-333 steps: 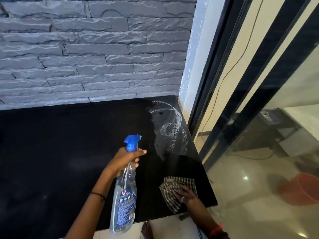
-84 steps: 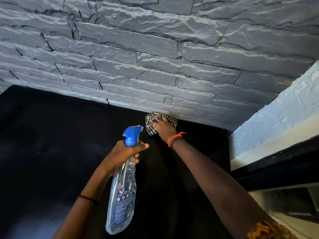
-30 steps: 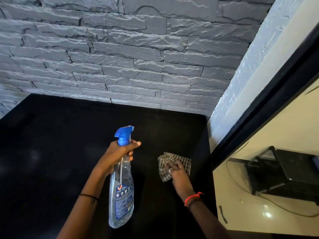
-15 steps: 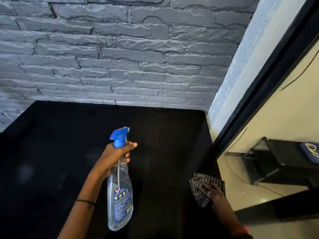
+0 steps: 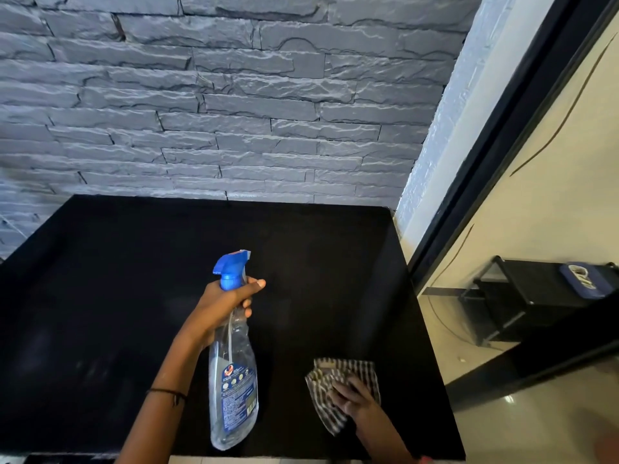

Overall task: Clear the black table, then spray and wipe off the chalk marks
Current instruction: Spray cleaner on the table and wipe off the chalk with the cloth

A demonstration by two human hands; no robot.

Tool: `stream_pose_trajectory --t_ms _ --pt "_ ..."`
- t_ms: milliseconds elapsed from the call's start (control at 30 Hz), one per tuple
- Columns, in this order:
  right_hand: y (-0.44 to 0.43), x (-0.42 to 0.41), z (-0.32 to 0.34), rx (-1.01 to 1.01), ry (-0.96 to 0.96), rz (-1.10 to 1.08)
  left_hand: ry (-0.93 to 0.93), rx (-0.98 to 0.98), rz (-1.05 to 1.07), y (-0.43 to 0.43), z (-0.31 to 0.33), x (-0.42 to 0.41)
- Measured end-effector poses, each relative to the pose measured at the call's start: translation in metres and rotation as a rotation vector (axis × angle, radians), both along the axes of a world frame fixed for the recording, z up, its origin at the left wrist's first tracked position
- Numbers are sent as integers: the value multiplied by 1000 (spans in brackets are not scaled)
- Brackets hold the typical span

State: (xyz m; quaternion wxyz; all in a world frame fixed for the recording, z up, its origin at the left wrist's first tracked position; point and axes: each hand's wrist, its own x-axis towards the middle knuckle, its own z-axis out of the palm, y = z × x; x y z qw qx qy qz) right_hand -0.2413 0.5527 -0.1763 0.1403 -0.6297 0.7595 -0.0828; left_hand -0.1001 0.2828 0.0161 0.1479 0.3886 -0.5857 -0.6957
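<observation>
The black table (image 5: 100, 313) fills the lower half of the head view, and I see no chalk marks on it. My left hand (image 5: 222, 308) grips the neck of a clear spray bottle (image 5: 232, 390) with a blue trigger head, held upright above the table's middle. My right hand (image 5: 351, 398) presses flat on a striped cloth (image 5: 338, 373) lying on the table near its front right corner.
A grey stone-brick wall (image 5: 217, 105) backs the table. A white wall edge (image 5: 432, 182) and a black-framed glass panel (image 5: 502, 135) border the right side. Behind the glass stands a black stand (image 5: 542, 296) on a shiny floor.
My right hand has slid the cloth left from the table's right edge, inward along the front. The spray bottle stays held up in my left hand.
</observation>
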Motion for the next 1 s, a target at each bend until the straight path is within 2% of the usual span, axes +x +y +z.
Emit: stream_pose_trajectory --t_ms 67,133,233,333,367,500,567,667,700,733,800,867,1000 --pt "39 -11 -4 26 87 15 1 -2 3 0 1 4" --pt "63 -37 -3 -49 126 -41 -8 -11 11 -2 3 9" --pt "68 -73 -5 -18 -101 -278 -5 -25 33 -5 6 17" --pt "33 -62 12 -32 -69 -345 4 -28 55 -8 8 25" --pt "17 -52 20 -18 -117 -377 4 -26 61 -7 7 28" --pt "-41 -3 23 -100 -54 -229 7 -23 60 -4 7 36" --pt "-47 29 23 -2 -142 -146 4 -21 54 -3 6 38" --pt "-26 58 7 -18 2 84 8 -13 50 -1 6 38" --pt "-12 65 3 -57 -105 53 11 -14 47 0 6 38" --pt "5 66 0 -7 -170 35 15 -16 45 1 7 38" --pt "39 49 -14 106 -113 48 24 -18 49 2 8 40" --pt "75 22 -28 78 -31 101 33 -17 55 3 8 42" --pt "113 -29 9 -25 -48 -17 37 -15 57 8 8 48"
